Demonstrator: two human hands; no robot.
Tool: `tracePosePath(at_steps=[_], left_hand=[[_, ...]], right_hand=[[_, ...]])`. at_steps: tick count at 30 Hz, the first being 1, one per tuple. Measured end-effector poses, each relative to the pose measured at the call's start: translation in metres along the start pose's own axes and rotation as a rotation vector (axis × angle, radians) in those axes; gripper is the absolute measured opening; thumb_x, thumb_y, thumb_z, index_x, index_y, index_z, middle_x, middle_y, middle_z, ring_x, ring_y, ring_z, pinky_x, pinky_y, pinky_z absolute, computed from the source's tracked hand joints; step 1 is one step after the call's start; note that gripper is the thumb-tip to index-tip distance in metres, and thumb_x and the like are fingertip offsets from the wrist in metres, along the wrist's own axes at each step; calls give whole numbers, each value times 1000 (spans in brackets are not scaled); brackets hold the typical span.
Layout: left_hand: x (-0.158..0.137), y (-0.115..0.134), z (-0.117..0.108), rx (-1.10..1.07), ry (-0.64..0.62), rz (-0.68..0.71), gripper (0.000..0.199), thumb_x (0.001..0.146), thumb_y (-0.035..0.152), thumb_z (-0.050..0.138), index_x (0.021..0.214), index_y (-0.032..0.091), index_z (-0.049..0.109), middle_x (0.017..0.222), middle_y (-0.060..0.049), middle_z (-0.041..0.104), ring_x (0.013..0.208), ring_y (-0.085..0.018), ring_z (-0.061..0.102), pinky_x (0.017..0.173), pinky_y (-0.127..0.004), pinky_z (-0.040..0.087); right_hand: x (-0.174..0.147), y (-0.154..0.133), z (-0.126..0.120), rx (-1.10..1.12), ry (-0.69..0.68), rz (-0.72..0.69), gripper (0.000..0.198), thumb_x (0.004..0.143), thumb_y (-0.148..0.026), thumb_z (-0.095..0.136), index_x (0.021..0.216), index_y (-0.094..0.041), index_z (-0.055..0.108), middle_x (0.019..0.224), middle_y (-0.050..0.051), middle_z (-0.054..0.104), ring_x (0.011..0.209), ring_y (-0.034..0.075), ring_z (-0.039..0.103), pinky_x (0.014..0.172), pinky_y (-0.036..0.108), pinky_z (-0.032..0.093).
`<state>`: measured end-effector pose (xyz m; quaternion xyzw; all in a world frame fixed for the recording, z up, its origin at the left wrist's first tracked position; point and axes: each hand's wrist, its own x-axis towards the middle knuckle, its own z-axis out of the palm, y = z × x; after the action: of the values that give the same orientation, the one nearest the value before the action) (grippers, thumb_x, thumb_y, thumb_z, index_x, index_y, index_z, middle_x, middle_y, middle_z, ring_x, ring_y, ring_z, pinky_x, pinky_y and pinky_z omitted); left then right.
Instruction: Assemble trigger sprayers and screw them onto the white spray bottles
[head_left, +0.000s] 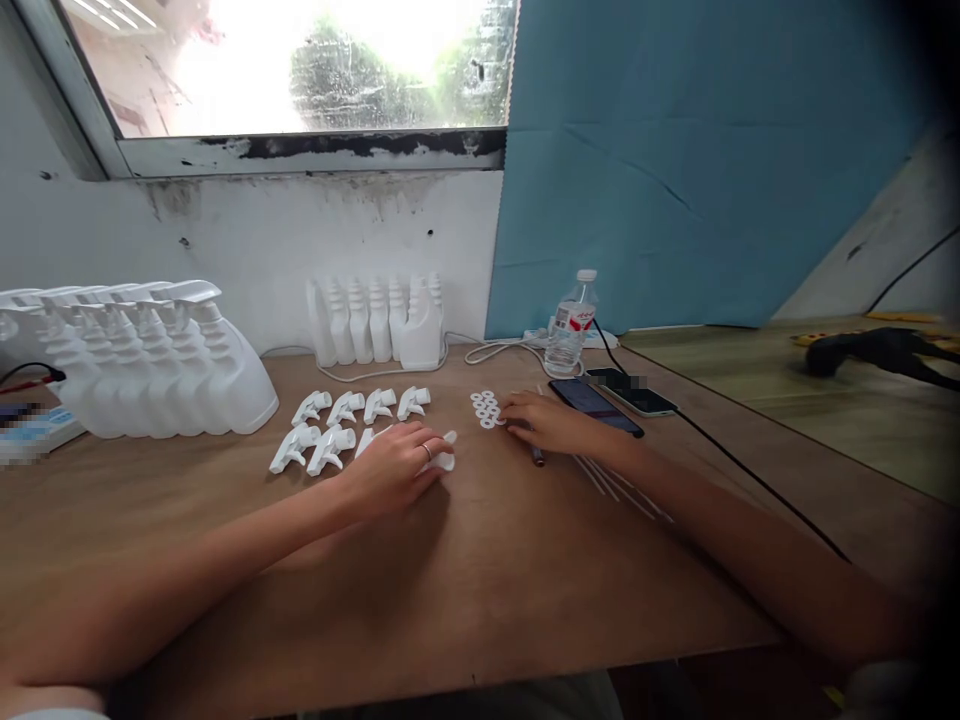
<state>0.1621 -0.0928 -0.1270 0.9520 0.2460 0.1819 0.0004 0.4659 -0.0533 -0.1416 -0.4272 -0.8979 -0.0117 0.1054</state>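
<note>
brown-topped counter (487, 590) under a paint-chipped window frame (300, 152): the left hand (405, 462) lies over a white plastic part (445, 461) beside white plastic trigger sprayers (331, 451); the right hand (544, 422) is at the edge of flat white plastic rings (487, 411). both grips are partly hidden; i cannot tell whether either pinches. a clear plastic bottle (566, 350) has a red-and-white label (574, 317), unreadable.

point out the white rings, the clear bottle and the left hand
White rings (487, 409): head view, middle of the cluster.
Clear bottle (572, 319): head view, on its label.
Left hand (396, 466): head view, its back.
</note>
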Motion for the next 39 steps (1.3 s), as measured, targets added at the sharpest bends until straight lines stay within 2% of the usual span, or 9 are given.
tracePosePath(at_steps=[4,8,12,19,24,26,30,36,39], left_hand=[[-6,17,5,-358,76,-98,24,91,28,53,113,20,55,114,-5,63,100,-18,60,89,-33,47],[-10,21,16,-648,99,-187,26,89,27,55,114,18,52,105,-6,64,87,-15,62,83,-30,49],[-13,20,27,-861,90,-235,26,90,27,54,114,17,50,104,-8,61,97,-16,60,84,-28,51],[-12,22,28,-885,60,-227,29,88,23,57,115,18,48,101,-6,61,96,-15,58,90,-29,48],[-11,23,27,-954,29,-253,29,87,22,57,113,17,45,104,-7,62,97,-15,59,89,-29,48],[-11,23,27,-974,25,-268,31,86,21,58,114,17,44,104,-7,62,97,-16,59,88,-29,48],[-10,22,27,-979,33,-288,36,84,20,61,116,18,43,102,-7,63,96,-15,60,89,-29,48],[-10,22,29,-1021,47,-277,38,83,20,62,117,19,43,103,-6,61,98,-16,60,91,-31,48],[-11,22,30,-1012,50,-264,38,84,22,61,118,20,43,104,-5,61,98,-16,60,91,-31,48]], right_hand=[[-2,1,0,18,17,5,19,83,-13,57,96,-15,71,101,14,66,98,27,60,88,39,44],[-3,-4,-4,20,7,11,13,84,-14,56,86,-14,69,91,12,66,88,24,61,80,34,44],[-1,-6,-4,24,1,24,13,85,-13,56,79,-14,67,83,10,67,83,22,61,77,31,42],[0,-5,1,101,44,46,10,79,-11,60,87,-14,66,85,8,66,79,19,60,72,28,43],[1,-12,-3,180,141,83,9,83,-13,57,87,-14,65,81,5,66,72,15,60,68,25,45],[1,-23,-9,231,223,77,8,85,-17,57,86,-16,65,80,4,66,70,14,59,68,25,45],[-4,-57,-22,383,386,-40,7,86,-23,61,85,-18,65,83,3,67,73,14,59,72,27,47],[-7,-92,-22,426,400,-304,12,92,-24,55,86,-18,64,87,5,67,85,15,62,77,29,50],[-7,-95,-16,439,372,-350,15,93,-26,52,86,-19,63,87,5,66,86,16,62,76,30,51]])
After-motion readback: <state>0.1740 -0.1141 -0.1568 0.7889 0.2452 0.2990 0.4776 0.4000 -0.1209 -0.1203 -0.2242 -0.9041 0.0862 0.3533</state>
